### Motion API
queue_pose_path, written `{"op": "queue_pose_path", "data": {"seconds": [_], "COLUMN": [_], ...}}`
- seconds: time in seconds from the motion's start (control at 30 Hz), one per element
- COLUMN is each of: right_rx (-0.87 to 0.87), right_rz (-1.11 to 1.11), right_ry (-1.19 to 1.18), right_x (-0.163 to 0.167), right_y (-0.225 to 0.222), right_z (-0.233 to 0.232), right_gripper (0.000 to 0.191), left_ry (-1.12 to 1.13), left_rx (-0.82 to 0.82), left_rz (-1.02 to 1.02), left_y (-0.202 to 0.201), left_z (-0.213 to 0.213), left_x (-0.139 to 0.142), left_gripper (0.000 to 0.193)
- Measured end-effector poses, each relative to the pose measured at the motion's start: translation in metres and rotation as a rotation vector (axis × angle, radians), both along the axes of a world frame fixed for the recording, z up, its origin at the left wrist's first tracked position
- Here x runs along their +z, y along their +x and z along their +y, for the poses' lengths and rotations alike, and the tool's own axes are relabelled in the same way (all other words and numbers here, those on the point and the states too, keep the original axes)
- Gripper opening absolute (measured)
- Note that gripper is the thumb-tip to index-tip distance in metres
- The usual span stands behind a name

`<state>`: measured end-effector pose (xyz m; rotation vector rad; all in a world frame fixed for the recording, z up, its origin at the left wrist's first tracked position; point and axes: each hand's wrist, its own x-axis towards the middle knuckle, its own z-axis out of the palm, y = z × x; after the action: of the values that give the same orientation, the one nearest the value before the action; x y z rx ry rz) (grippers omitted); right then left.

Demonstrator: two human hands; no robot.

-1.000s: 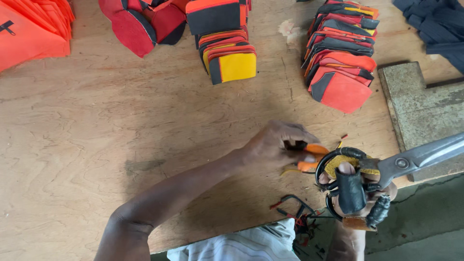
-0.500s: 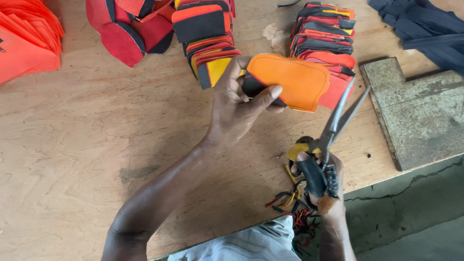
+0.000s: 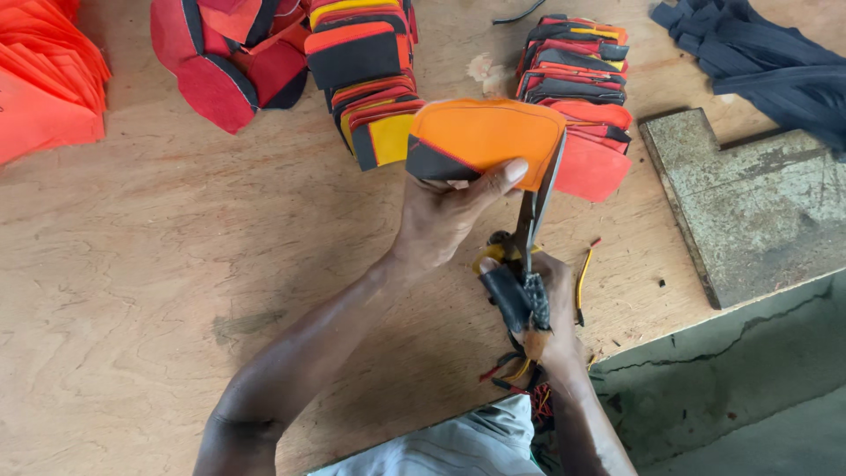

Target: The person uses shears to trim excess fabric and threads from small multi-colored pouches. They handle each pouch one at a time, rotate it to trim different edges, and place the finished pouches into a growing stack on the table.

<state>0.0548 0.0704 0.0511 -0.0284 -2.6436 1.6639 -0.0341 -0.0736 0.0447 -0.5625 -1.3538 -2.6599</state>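
Your left hand (image 3: 441, 216) pinches a thin orange cut piece (image 3: 487, 132) by its lower edge, just above your right hand (image 3: 546, 300), which is clenched on the scissors (image 3: 529, 229), blades at its right edge; it looks light and floppy, so grip near the cut

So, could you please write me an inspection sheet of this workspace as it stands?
Surface: wooden table, bare in the middle, scuffed.
Job's things: orange and black piece held up; scissors at its right edge.
Clutter: stacks of red, orange, yellow and black pieces along the far edge; orange sheets far left; dark strips far right; offcuts near the scissors.
Hands: left hand grips the piece; right hand holds the scissors.
Cables: nothing seen.
Surroundings: grey metal plate on the table's right; concrete floor below.
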Motion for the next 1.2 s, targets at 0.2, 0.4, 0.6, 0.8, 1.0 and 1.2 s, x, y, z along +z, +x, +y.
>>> {"op": "queue_pose_path", "data": {"seconds": [0.2,0.4,0.6,0.8,1.0,1.2], "right_rx": [0.145,0.083,0.006,0.006,0.020,0.008], "right_rz": [0.094,-0.017,0.058,0.089,0.077,0.094], "right_ry": [-0.117,0.010,-0.023,-0.156,-0.263,-0.493], "right_x": [-0.012,-0.021,-0.043,-0.064,-0.068,-0.092], "right_y": [-0.016,-0.024,-0.021,-0.022,-0.023,-0.022], "right_z": [-0.003,0.000,0.001,0.003,0.005,0.011], "right_gripper": [0.030,0.034,0.034,0.027,0.022,0.035], "left_ry": [0.004,-0.034,0.078,0.126,0.136,0.129], "left_rx": [0.098,0.151,0.091,0.059,0.025,0.038], "left_rz": [0.110,0.020,-0.071,-0.099,-0.079,-0.101], "left_y": [-0.001,0.000,-0.002,-0.001,-0.001,-0.001], "left_z": [0.003,0.002,0.006,0.008,0.008,0.010], "left_x": [0.003,0.005,0.003,0.002,-0.001,-0.002], "left_gripper": [0.023,0.029,0.029,0.028,0.026,0.027]}}
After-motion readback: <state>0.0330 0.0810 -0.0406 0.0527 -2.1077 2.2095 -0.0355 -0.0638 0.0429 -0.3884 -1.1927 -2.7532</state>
